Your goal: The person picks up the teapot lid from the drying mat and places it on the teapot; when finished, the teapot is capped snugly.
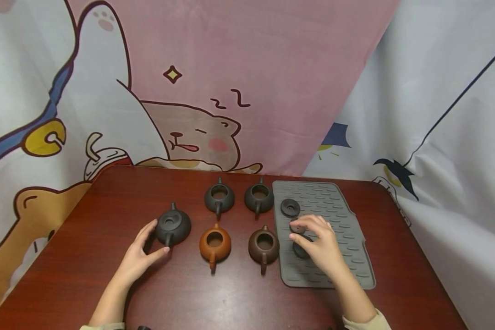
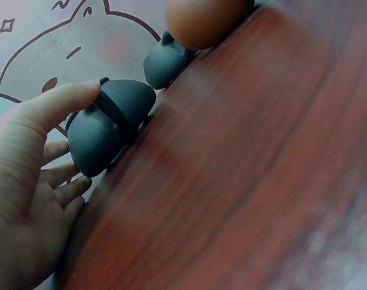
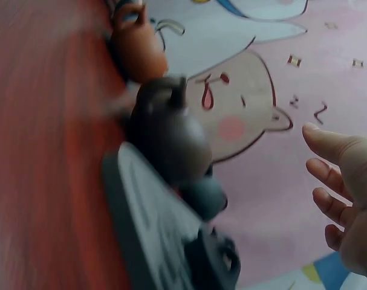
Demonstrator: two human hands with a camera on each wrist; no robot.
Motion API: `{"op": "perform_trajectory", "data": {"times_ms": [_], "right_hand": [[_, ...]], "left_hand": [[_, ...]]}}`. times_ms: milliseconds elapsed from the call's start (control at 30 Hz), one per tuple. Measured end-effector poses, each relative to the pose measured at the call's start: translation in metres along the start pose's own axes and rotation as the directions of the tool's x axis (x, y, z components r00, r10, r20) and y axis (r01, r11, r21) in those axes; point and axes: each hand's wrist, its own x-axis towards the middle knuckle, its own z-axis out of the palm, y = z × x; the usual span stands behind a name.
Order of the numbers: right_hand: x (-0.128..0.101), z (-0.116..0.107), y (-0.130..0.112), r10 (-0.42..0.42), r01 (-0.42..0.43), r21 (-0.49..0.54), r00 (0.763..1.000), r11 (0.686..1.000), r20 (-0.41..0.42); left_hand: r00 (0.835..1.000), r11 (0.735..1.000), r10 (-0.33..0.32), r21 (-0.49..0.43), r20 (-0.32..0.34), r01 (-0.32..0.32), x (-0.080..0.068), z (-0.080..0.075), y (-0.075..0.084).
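A dark grey teapot (image 1: 173,226) with its lid on stands at the left. Around its left side lies my left hand (image 1: 138,259), thumb by the handle and the other fingers loosely extended; firm contact is hard to judge. Over the grey mat (image 1: 346,256) hovers my right hand (image 1: 319,245), thumb and fingers apart. The right wrist view shows nothing between those fingers. Beneath and beside it on the mat are a brown lid (image 1: 297,226) and a dark lid (image 1: 300,250), both partly hidden. A dark grey lid (image 1: 290,207) lies farther back.
Between the hands stand lidless teapots: an orange one (image 1: 222,249), a brown one (image 1: 255,249), and two dark grey ones behind, the left (image 1: 227,204) and the right (image 1: 267,204), close to the mat. A patterned curtain (image 1: 272,82) hangs behind the wooden table (image 1: 214,302).
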Motion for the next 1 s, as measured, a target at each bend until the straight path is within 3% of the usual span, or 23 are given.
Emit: {"op": "perform_trajectory", "data": {"times_ms": [200, 333, 600, 700, 867, 1000], "right_hand": [[-0.014, -0.013, 0.023, 0.063, -0.061, -0.044, 0.997, 0.997, 0.039], [-0.022, -0.02, 0.037, 0.099, -0.095, -0.069, 0.993, 0.993, 0.067], [-0.032, -0.024, 0.059, 0.152, -0.137, -0.108, 0.977, 0.985, 0.147], [-0.036, -0.023, 0.065, 0.168, -0.153, -0.094, 0.969, 0.984, 0.18], [-0.039, -0.02, 0.074, 0.171, -0.161, -0.066, 0.966, 0.985, 0.196], [-0.043, -0.016, 0.079, 0.17, -0.161, -0.064, 0.965, 0.985, 0.198]], "left_hand": [[1.0, 1.0, -0.006, -0.024, -0.002, 0.006, -0.001, 0.0, 0.0], [0.999, 0.999, -0.002, -0.043, -0.033, 0.0, 0.001, 0.0, 0.008], [0.993, 1.0, 0.001, -0.016, -0.119, -0.003, 0.003, 0.0, 0.068], [0.989, 0.999, 0.026, -0.026, -0.143, -0.03, 0.003, 0.003, 0.083], [0.99, 0.988, 0.083, -0.123, -0.113, -0.097, 0.008, 0.012, 0.097], [0.995, 0.985, 0.083, -0.144, -0.062, -0.091, 0.015, 0.019, 0.107]]}}
